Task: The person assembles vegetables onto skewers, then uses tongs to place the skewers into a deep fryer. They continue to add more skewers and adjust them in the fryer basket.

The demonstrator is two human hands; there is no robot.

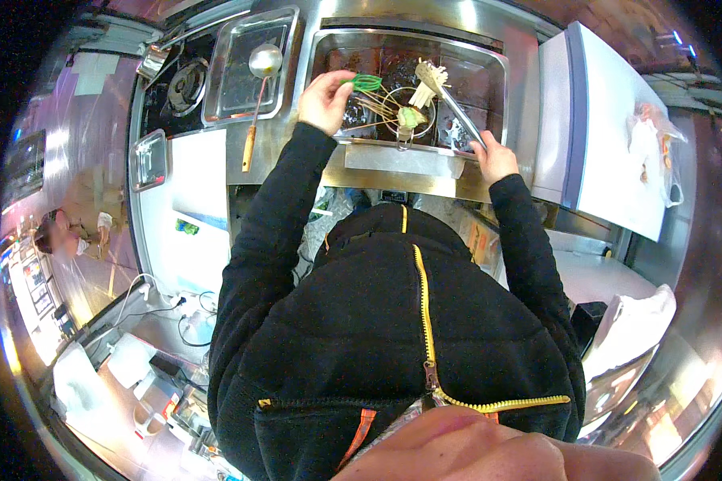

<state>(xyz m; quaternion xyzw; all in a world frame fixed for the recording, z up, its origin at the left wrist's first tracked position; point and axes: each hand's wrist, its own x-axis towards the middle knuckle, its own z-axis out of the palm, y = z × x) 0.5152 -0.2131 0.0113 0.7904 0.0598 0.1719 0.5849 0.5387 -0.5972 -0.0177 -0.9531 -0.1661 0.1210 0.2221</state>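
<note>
Between the thumb and fingers of my left hand (325, 102) is a green looped bundle (364, 82), at the left side of a steel pan (331, 54) of dark liquid. Whether the bundle is food or cord I cannot tell. My right hand (496, 157) grips metal tongs (464, 120) by the near end. Their far end meets a clump of pale enoki mushrooms (424, 95), above a round wire strainer (434, 117). Inside the strainer sits a pale green leafy piece (410, 117). Several thin wooden skewers (373, 108) fan out to its left.
Left of the pan, a ladle (265, 60) with a wooden handle rests across a steel tray (216, 90). Beyond it is a burner (188, 87). On the right stands a white box-like unit (607, 102) with a plastic bag (656, 141) on top. Cables (156, 309) lie at lower left.
</note>
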